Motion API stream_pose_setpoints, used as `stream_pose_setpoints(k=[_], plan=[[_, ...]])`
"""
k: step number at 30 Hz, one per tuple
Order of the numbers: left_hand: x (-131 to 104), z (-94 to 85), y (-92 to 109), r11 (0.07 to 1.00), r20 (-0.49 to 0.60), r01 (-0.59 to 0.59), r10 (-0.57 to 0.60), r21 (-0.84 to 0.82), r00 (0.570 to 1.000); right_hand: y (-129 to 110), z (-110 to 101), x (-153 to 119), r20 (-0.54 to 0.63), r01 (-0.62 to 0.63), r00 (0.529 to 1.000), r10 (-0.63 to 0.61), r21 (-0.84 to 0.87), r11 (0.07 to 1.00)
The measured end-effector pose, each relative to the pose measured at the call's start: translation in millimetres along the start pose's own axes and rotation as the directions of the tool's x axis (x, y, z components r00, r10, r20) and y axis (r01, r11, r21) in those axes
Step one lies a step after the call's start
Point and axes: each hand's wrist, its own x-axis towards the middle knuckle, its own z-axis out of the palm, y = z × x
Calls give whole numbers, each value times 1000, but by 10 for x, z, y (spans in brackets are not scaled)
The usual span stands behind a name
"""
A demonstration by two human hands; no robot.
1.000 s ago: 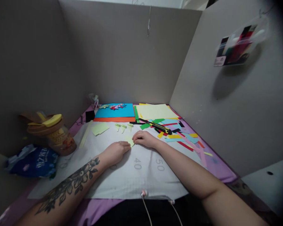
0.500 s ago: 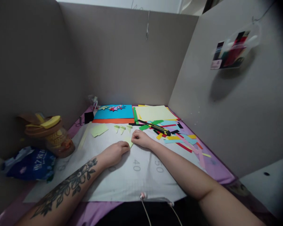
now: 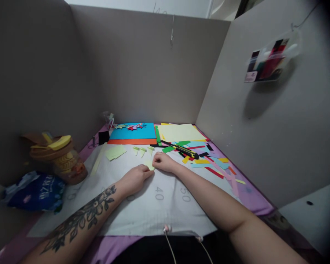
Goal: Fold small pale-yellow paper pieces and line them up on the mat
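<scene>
Between my hands, a small pale yellow-green piece of paper (image 3: pixel 149 163) lies on the white mat (image 3: pixel 143 220), partly hidden by fingers. My left hand (image 3: pixel 136 178) presses its near edge, fingers closed together and the index finger reaching toward the right hand. My right hand (image 3: pixel 164 162) pinches the right side of the paper between thumb and curled fingers. Just beyond stand small folded pieces of the same pale paper (image 3: pixel 143 150). Farther left, flat pale green sheets (image 3: pixel 116 152) lie in a loose stack.
A yellow-and-black utility knife (image 3: pixel 185 150) rests among colored paper strips (image 3: pixel 217 163) on the right. Blue paper (image 3: pixel 126 133) bearing folded stars (image 3: pixel 133 127) and cream sheets (image 3: pixel 181 132) lie at the back. Left are a brown-lidded cup (image 3: pixel 68 165) and a blue packet (image 3: pixel 35 192).
My left index finger has stretched rightward along the paper's near edge, closer to the right hand. My right hand has shifted very slightly left, still pinching the paper.
</scene>
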Motion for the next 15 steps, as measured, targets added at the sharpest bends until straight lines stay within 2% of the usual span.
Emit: stream_pose_setpoints(k=[6, 15], plan=[[13, 6, -26, 999, -6, -11, 11, -38, 1000, 9, 18, 22, 9, -42, 999, 42, 16, 999], [11, -10, -16, 999, 8, -7, 8, -35, 1000, 31, 85, 20, -25, -37, 999, 35, -51, 998]])
